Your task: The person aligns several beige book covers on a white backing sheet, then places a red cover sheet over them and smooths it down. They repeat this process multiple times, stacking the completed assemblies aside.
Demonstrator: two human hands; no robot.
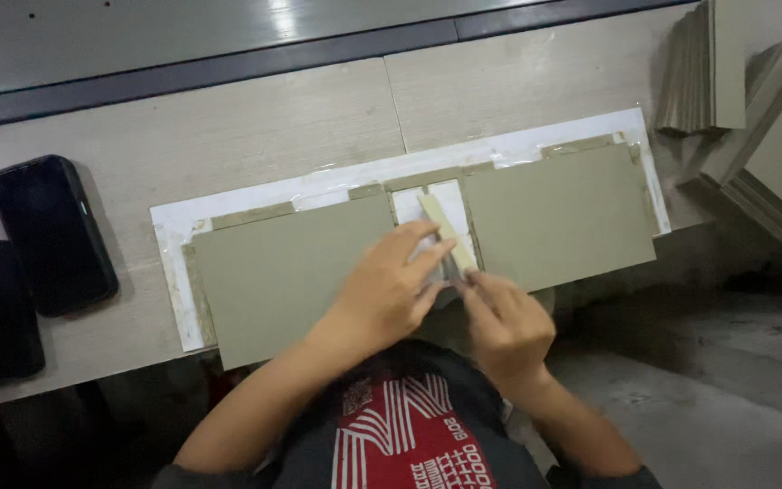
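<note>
Seen from above, a person's two hands meet over a narrow grey-green strip (446, 243) lying in the gap between two grey-green boards (284, 274) on a white sheet (172, 226) on the bench (228, 127). The left hand (389, 285) presses on the strip with fingers stretched out; the right hand (502, 319) pinches the strip's near end. Two dark phones (52, 234) lie far left, and stacked boards (700, 68) sit far right.

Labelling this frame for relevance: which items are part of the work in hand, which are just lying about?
In hand:
left hand
right hand
narrow spine strip
left grey board
right grey board
white sheet

Lying about:
two dark phones
stacks of spare boards
</note>
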